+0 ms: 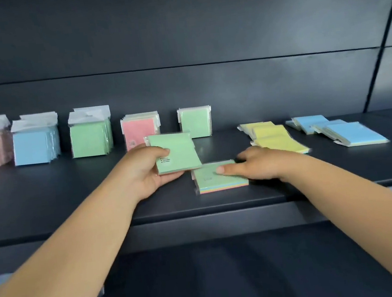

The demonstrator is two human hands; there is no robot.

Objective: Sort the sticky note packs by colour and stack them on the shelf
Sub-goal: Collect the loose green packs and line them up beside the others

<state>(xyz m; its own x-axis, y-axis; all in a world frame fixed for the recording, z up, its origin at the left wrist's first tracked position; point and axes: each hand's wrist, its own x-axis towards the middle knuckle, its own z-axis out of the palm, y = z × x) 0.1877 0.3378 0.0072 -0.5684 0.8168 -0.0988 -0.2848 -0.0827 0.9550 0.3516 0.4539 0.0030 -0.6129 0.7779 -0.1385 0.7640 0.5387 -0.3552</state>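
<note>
Five upright stacks are standing sorted on the shelf [50,200]; left hand [144,170] is gripping a green pack [174,151], right hand [259,163] pressing flat-fingered on another pack [217,180]; yellow packs [276,137] and blue packs [343,130] are lying unstacked.

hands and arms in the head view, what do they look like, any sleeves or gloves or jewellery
Both the left hand and the right hand are bare, with no gloves, rings, watch or bracelets. Both forearms are uncovered as far as the frame shows; no sleeve is visible.
</note>
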